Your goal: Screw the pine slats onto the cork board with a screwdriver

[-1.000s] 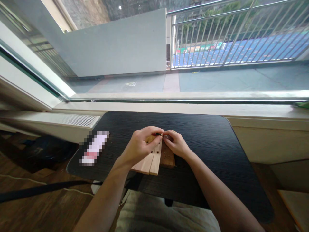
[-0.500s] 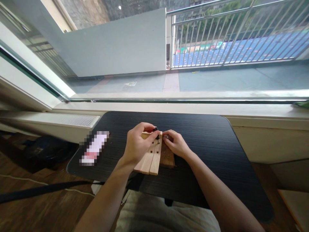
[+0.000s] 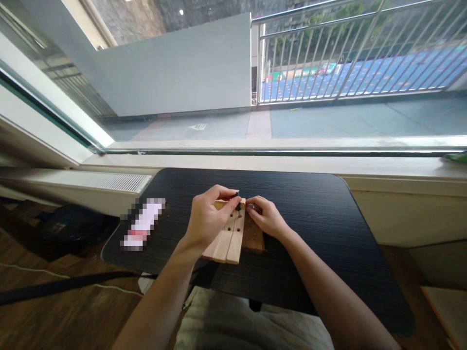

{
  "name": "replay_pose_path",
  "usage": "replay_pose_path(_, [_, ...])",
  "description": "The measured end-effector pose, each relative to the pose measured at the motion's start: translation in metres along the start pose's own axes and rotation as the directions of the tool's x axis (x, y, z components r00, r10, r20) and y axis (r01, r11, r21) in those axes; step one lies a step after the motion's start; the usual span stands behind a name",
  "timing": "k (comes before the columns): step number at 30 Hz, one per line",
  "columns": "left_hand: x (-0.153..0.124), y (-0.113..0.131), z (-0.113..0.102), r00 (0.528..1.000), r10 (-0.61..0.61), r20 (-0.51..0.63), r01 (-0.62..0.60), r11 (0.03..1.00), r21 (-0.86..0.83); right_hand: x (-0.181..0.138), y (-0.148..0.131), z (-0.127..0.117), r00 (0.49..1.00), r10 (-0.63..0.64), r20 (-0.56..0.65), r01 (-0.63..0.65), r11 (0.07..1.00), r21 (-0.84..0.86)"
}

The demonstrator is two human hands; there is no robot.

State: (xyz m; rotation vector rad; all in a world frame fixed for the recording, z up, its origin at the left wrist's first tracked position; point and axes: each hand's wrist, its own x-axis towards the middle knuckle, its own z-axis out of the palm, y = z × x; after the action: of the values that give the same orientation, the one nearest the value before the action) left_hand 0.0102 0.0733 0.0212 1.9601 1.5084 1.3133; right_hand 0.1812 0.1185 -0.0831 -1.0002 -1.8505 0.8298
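Observation:
Between thumb and fingers of my left hand [image 3: 211,214] is a small black-handled tool [image 3: 238,206], upright, its thin tip at a hole in the pale wooden slats [image 3: 231,243]. The slats lie side by side and have several dark holes. Under their right side sits a darker brown wooden block [image 3: 254,238] with small pits in its top. My right hand [image 3: 268,216] is closed at the slats' upper right edge, over the block's far end. Something small and shiny shows at its fingertips; what it is, I cannot make out.
The slats and block rest on a black table [image 3: 299,204] with rounded corners. A blurred-out pinkish white item [image 3: 144,223] lies at its left. Beyond the table are a window sill [image 3: 233,163] and glass. A dark strap [image 3: 73,282] crosses at lower left.
The black-handled tool has turned slightly in my left fingers, and its top looks different. Both hands, the slats and the block stay in place.

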Motion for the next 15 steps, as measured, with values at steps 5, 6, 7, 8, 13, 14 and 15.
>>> replay_pose_path(5, [0.0002,0.0028,-0.0005,0.999,0.034,0.015,-0.035,0.999,0.035,-0.0004,-0.0003,0.0,1.0,0.0,-0.002,0.0,1.0,0.004])
replay_pose_path(6, [0.0002,0.0029,-0.0006,0.999,0.046,0.016,-0.046,0.998,0.046,-0.0005,-0.0002,0.0001,1.0,-0.001,-0.002,0.001,1.0,0.005])
replay_pose_path(7, [0.0,0.0029,-0.0005,0.998,0.056,0.021,-0.057,0.997,0.055,-0.0005,-0.0001,0.0002,1.0,0.0,-0.003,0.0,1.0,0.005])
replay_pose_path(8, [-0.0002,0.0027,-0.0003,0.998,0.065,0.025,-0.066,0.996,0.063,-0.0006,-0.0001,0.0003,1.0,0.001,-0.005,-0.001,1.0,0.004])
replay_pose_path(13, [-0.0024,0.0012,0.0028,0.997,0.082,-0.001,-0.082,0.991,0.107,-0.0003,-0.0005,-0.0001,1.0,0.01,0.001,-0.01,1.0,0.003])
replay_pose_path(14, [-0.0029,0.0012,0.0033,0.997,0.081,-0.005,-0.081,0.991,0.105,-0.0002,-0.0006,-0.0003,1.0,0.012,0.003,-0.012,1.0,0.002])
replay_pose_path(15, [-0.0032,0.0012,0.0037,0.997,0.08,-0.003,-0.079,0.992,0.096,-0.0001,-0.0008,-0.0005,1.0,0.014,0.005,-0.014,1.0,0.0])
